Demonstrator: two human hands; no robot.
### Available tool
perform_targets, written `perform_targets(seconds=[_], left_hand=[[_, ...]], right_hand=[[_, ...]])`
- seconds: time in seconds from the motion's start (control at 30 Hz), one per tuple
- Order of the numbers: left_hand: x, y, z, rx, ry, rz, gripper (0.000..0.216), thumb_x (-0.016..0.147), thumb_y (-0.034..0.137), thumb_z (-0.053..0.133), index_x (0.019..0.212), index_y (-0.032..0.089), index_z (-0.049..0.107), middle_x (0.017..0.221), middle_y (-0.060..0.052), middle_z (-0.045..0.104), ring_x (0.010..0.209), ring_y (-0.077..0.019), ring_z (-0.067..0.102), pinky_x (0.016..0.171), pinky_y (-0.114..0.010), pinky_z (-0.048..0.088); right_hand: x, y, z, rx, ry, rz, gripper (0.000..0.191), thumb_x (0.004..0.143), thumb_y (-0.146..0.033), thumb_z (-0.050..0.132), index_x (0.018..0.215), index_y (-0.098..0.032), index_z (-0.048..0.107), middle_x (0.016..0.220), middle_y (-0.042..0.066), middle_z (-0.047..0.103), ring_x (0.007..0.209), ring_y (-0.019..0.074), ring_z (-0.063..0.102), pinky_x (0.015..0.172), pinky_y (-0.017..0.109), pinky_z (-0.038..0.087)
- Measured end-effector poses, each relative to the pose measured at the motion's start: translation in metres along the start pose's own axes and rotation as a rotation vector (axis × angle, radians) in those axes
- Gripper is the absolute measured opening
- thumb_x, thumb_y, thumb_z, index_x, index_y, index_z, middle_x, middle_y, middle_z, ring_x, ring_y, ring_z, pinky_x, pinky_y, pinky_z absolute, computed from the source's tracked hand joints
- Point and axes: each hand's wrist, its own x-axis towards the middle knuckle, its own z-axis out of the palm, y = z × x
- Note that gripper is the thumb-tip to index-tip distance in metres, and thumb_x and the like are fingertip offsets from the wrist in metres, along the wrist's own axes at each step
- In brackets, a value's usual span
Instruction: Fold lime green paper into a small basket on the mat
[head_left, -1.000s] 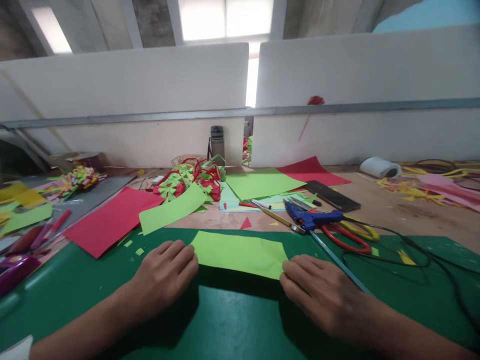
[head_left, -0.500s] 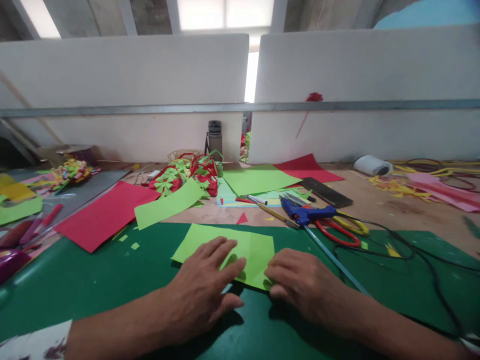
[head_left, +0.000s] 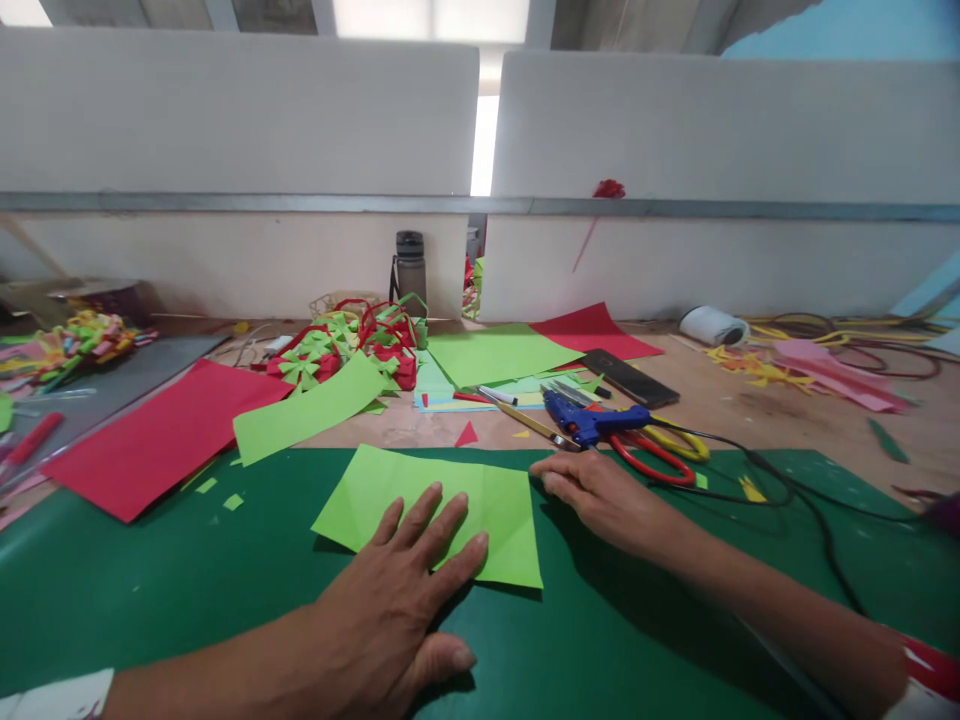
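Green mat (head_left: pixel 187 580) before pale partition panels (head_left: pixel 240 120), a creased lime sheet (head_left: pixel 360 500) lying on it.
The left hand (head_left: pixel 390 615) rests over the sheet's near edge, fingers apart; the right hand (head_left: pixel 604 497) bunches its fingers at the far right corner, near a blue glue gun (head_left: pixel 600 425), whether pinching paper I cannot tell.

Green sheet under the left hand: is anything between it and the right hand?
Nothing visible. The right hand is at the far right corner of the green sheet, contact unclear; the blue glue gun lies beyond that hand, not between.
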Motion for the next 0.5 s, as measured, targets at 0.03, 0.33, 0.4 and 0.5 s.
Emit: perform_targets(seconds=[0.03, 0.33, 0.4, 0.5], left_hand=[[0.0, 0.0, 0.0, 0.002, -0.006, -0.003, 0.069, 0.091, 0.064, 0.03, 0.148, 0.027, 0.016, 0.153, -0.012, 0.004, 0.137, -0.0393, -0.004, 0.103, -0.069, 0.015], [-0.003, -0.001, 0.001, -0.014, 0.037, 0.033, 0.07, 0.091, 0.062, 0.031, 0.148, 0.024, 0.014, 0.153, -0.015, 0.005, 0.138, -0.0403, -0.004, 0.102, -0.07, 0.014], [-0.002, -0.001, 0.004, -0.015, 0.059, 0.035, 0.072, 0.09, 0.063, 0.033, 0.148, 0.023, 0.017, 0.153, -0.016, 0.007, 0.138, -0.0416, -0.001, 0.101, -0.07, 0.015], [-0.003, 0.0, 0.0, 0.053, 0.167, 0.065, 0.071, 0.09, 0.061, 0.037, 0.147, 0.022, 0.02, 0.153, -0.017, 0.012, 0.138, -0.0412, 0.003, 0.101, -0.07, 0.018]], right_hand=[[0.0, -0.002, 0.0, 0.008, -0.004, 0.0, 0.029, 0.088, -0.021, 0.04, 0.075, -0.017, 0.067, 0.071, 0.003, 0.066, 0.067, 0.0171, 0.059, 0.062, 0.027, 0.043], [0.005, -0.009, 0.006, 0.086, -0.116, 0.087, 0.029, 0.082, -0.031, 0.049, 0.056, -0.019, 0.048, 0.053, -0.005, 0.043, 0.052, 0.0113, 0.039, 0.048, 0.024, 0.027], [0.007, -0.009, 0.009, 0.103, -0.122, 0.103, 0.031, 0.08, -0.03, 0.051, 0.052, -0.019, 0.042, 0.049, -0.006, 0.036, 0.049, 0.0104, 0.034, 0.046, 0.025, 0.024], [0.006, -0.014, 0.01, 0.116, -0.042, 0.046, 0.029, 0.081, -0.028, 0.051, 0.054, -0.019, 0.045, 0.051, -0.005, 0.042, 0.05, 0.0114, 0.039, 0.047, 0.025, 0.029]])
